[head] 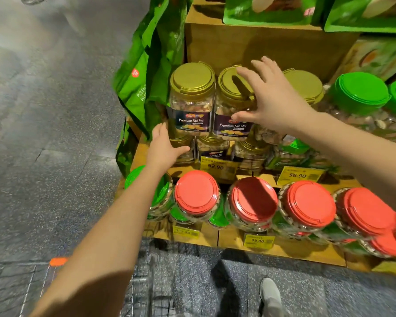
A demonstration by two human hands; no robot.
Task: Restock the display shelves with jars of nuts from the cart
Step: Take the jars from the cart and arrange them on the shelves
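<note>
Two gold-lidded "Premium Nut Mix" jars stand side by side on top of a lower row of the same jars (pixel 212 147) on the wooden display shelf (pixel 284 251). My right hand (pixel 270 99) is spread over the right jar (pixel 226 106), fingers just above its lid and thumb against its front. My left hand (pixel 164 147) is open with fingers apart, below and left of the left jar (pixel 191 99), beside a lower-row jar. A third gold lid (pixel 306 85) shows behind my right hand.
Red-lidded jars (pixel 196 194) line the front lower tier, and green-lidded jars (pixel 359 93) sit at the right. Green pistachio bags (pixel 151 65) hang at the shelf's left end. Yellow price tags (pixel 217 167) mark the edges. The wire cart (pixel 146 284) and my shoe (pixel 270 296) are below.
</note>
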